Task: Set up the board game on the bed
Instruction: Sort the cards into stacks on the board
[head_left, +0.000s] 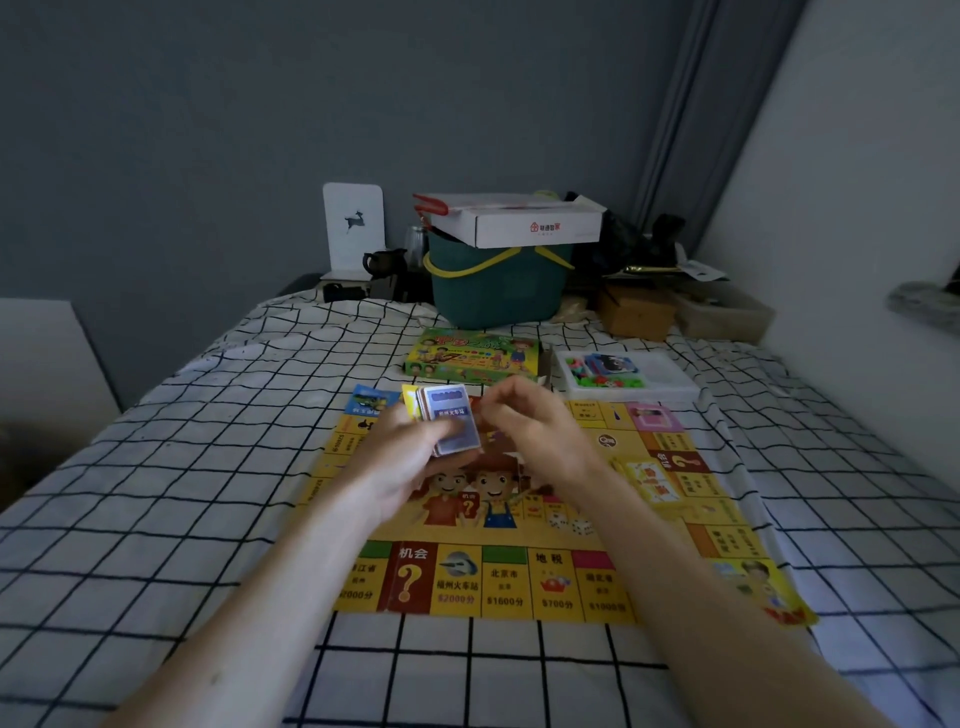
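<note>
A yellow game board (519, 582) lies flat on the checked bedsheet (208, 467). My left hand (410, 457) grips a stack of game cards (452, 423) above the board's far half, a blue-backed card on top. My right hand (535, 431) hovers just right of the stack, fingers curled toward the cards' edge; I cannot tell whether they touch it. A small pile of yellow cards (652, 480) sits on the board's right side. Two white dice (571, 524) lie near the board's centre. The green game box (472, 356) lies beyond the board.
A white plastic tray (670, 384) with coloured pieces sits right of the game box. At the bed's far end stand a teal basket (498, 296) topped by a white carton (519, 218), a brown box (636, 314) and a small dark teapot (384, 262). A wall runs along the right.
</note>
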